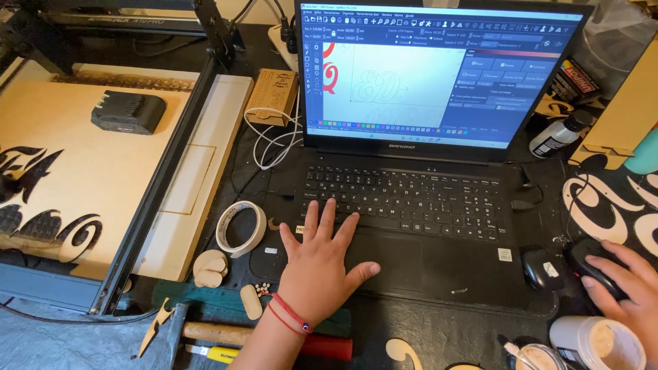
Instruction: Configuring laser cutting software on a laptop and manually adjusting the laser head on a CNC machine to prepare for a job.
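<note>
My left hand point(317, 266) lies flat and spread on the laptop point(411, 199), palm on the left of the palm rest, fingertips on the bottom-left rows of the keyboard point(404, 200); it grips nothing. I'd guess it's parked there for shortcut keys, since that corner is within finger reach without lifting the wrist. Red cord bracelet point(291, 316) on that wrist

My right hand point(627, 291) is at the frame's right edge, fingers curved loosely over a black mouse point(591, 260); draped on it, not clamped. A second dark mouse point(541, 268) sits just beside, touching the laptop's right edge, untouched

Laptop is centre frame, lid open and upright, facing me. Black body, black keys with white legends. Screen point(439, 72) shows a design program: white canvas with faint outlined script letters, a red swirl at the canvas's left edge, blue panels on the right

Left of the laptop: a laser-cutter frame over a thin wood sheet point(75, 157) with dark cut swirl shapes, and a black block point(128, 112) resting on the sheet, likely as a weight. Roll of tape point(241, 228) lies just beside the laptop's left front corner. Hammer point(212, 334) is near the bottom edge, under my forearm. Small white bottle with a black cap point(561, 133) lies right of the screen
</note>
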